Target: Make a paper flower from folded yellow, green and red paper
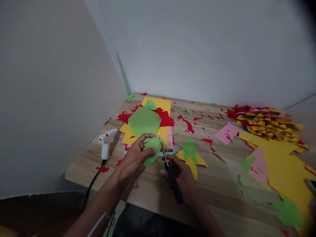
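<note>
My left hand (134, 156) pinches a small green piece (152, 152) between thumb and fingers, above the table's front part. Just right of it, my right hand (181, 177) grips dark-handled scissors (173, 182), their metal blades pointing up and away beside the green piece's right edge. Whether the blades touch the piece is unclear. Beyond my hands, a large green sheet (144, 121) lies on a stack of yellow, red and pink sheets. Yellow pointed pieces (192, 168) with a green piece on them lie right of my right hand.
A white glue gun (105, 149) stands at the left with its cord over the edge. Red and green scraps litter the wooden table (153, 197). At the right are a pile of folded yellow, red and pink pieces (269, 126) and large yellow sheets (283, 164). Walls rise behind and left.
</note>
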A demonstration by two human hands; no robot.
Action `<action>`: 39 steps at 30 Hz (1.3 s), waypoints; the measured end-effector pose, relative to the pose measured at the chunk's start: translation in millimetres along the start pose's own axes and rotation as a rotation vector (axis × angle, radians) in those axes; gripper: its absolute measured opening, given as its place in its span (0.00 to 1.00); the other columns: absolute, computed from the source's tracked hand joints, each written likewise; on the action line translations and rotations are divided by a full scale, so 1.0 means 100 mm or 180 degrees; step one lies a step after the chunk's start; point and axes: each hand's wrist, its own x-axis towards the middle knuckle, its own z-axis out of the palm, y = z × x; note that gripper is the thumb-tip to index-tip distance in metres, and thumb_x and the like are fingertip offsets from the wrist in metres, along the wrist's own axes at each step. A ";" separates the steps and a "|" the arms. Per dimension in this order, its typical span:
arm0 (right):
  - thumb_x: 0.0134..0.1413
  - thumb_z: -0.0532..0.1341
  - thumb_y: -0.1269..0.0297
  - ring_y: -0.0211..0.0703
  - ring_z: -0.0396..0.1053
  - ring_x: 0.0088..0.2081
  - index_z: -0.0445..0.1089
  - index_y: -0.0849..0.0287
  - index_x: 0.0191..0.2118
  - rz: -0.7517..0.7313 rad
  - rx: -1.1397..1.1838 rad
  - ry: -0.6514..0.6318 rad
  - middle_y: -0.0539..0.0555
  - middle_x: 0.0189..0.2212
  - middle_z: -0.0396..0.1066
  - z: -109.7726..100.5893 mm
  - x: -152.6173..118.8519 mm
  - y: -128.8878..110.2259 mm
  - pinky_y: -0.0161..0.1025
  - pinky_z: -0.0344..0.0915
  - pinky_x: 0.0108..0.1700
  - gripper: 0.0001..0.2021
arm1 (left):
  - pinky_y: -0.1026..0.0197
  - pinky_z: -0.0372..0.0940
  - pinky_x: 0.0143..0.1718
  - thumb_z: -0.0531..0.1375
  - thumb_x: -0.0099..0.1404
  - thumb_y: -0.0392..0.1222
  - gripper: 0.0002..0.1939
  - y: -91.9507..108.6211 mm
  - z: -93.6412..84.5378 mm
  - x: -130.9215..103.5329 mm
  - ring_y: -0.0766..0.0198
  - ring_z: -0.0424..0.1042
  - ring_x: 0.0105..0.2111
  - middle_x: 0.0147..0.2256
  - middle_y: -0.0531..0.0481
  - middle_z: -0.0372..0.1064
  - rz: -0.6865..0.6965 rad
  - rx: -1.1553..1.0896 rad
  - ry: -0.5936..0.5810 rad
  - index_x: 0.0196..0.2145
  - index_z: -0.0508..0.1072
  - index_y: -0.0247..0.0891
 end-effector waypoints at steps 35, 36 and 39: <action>0.70 0.49 0.58 0.40 0.72 0.36 0.67 0.62 0.52 -0.1244 -0.1859 -0.0401 0.55 0.36 0.74 -0.35 1.28 -0.54 0.38 0.69 0.39 0.17 | 0.63 0.69 0.33 0.73 0.49 0.47 0.26 0.16 -0.08 0.49 0.64 0.74 0.29 0.31 0.53 0.76 0.0811 0.0945 -0.0133 0.42 0.70 0.38; 0.68 0.52 0.56 0.40 0.71 0.33 0.70 0.61 0.46 -0.1221 -0.1625 -0.0416 0.53 0.32 0.73 -0.44 1.17 -0.54 0.37 0.68 0.36 0.15 | 0.63 0.68 0.31 0.72 0.50 0.47 0.27 0.12 0.01 0.55 0.64 0.74 0.29 0.30 0.53 0.75 0.0801 0.1068 -0.0225 0.44 0.69 0.38; 0.58 0.63 0.51 0.37 0.67 0.27 0.70 0.58 0.30 -0.1225 -0.0701 -0.0112 0.48 0.24 0.69 -0.73 0.92 -0.50 0.36 0.65 0.31 0.15 | 0.66 0.63 0.26 0.70 0.53 0.45 0.24 0.01 0.31 0.73 0.66 0.70 0.26 0.28 0.55 0.71 0.0886 0.1493 -0.0530 0.45 0.69 0.38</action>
